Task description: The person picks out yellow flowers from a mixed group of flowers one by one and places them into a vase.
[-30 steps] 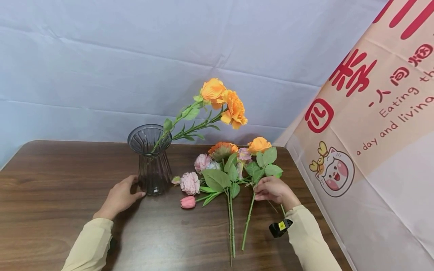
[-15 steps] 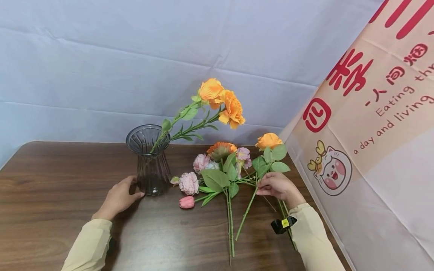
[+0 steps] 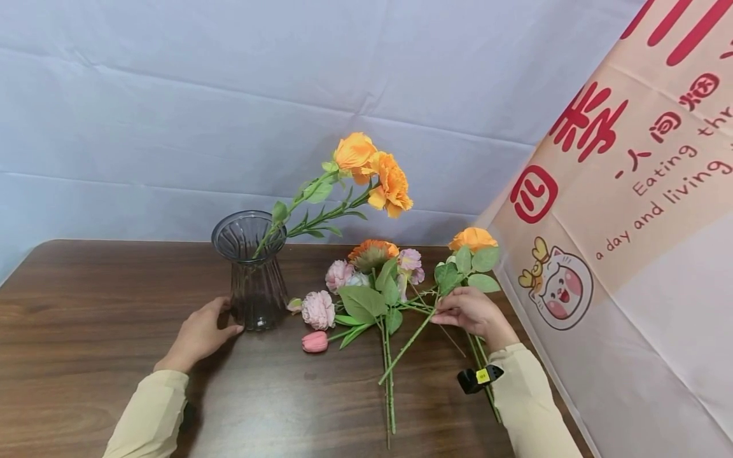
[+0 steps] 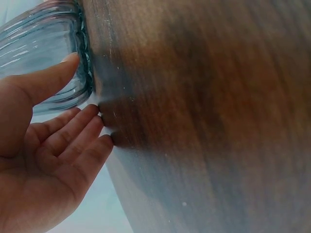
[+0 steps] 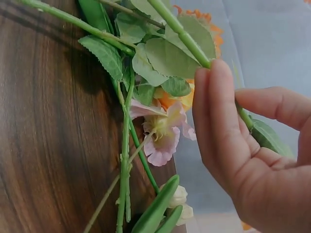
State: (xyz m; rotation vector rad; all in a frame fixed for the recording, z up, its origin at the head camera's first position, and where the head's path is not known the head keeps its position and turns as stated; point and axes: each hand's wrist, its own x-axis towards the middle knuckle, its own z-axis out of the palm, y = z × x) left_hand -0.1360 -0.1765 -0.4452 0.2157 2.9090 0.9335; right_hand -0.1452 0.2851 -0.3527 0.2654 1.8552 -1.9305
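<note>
In the head view my right hand pinches the green stem of an orange rose. The rose's bloom points to the back right, and its stem slants toward the front left. The right wrist view shows the stem between thumb and fingers. My left hand lies beside the foot of a grey-blue ribbed glass vase. In the left wrist view its thumb touches the glass and the other fingers stretch out along the table. Two orange flowers stand in the vase, leaning right.
On the brown wooden table lies a heap of artificial flowers: a pink tulip, a pale pink bloom, a dark orange flower and a lilac one. A pale cloth hangs behind; a printed banner borders the right.
My right hand has drawn the orange rose to the right, off the heap. Its stem has tilted, the lower end swinging left. The left hand and vase have stayed put.
</note>
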